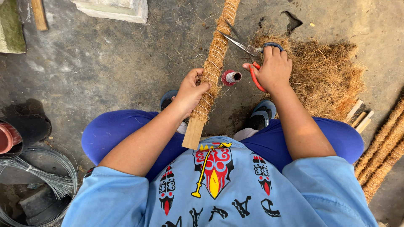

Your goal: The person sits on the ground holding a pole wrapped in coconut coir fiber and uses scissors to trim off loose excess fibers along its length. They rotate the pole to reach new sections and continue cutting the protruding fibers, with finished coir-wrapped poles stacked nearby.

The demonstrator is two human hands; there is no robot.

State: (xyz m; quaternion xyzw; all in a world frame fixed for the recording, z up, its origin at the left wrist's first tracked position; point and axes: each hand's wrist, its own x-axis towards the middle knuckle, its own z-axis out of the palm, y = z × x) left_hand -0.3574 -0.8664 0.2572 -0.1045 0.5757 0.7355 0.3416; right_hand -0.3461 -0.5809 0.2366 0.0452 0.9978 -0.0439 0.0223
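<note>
My left hand grips a wooden stick wrapped in brown coir fibre and bound with thread; the bare wooden end points toward my lap. My right hand holds scissors with red and blue handles, the blades open and pointing at the fibre-wrapped stick. A red thread spool lies on the ground between my hands.
A heap of loose coir fibre lies to the right. Finished fibre-wrapped sticks and bare wooden sticks rest at the right edge. Coiled wire and a red pot sit left. A stone block lies at the top.
</note>
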